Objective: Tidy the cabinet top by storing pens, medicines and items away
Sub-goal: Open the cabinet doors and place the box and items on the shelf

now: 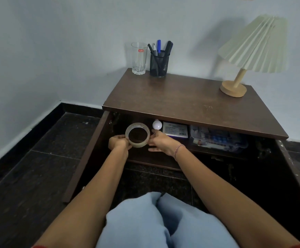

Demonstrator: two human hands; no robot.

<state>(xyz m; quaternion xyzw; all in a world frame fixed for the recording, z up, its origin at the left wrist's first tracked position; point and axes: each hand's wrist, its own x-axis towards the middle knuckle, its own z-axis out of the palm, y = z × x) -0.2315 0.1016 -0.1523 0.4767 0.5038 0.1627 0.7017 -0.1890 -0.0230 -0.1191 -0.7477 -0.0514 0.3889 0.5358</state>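
Holding the tape (137, 134) upright just in front of the open shelf (154, 159), the person curls the left hand (118, 143) round its left rim. The right hand (160, 143) rests its loosely spread fingers against the right rim. The roll seems light, stiff and smooth-sided, so the outer rim is probably the surest place to hold.

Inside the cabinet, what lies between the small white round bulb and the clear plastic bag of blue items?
Head view: a flat white box with a purple edge lies between the white bulb and the plastic bag.
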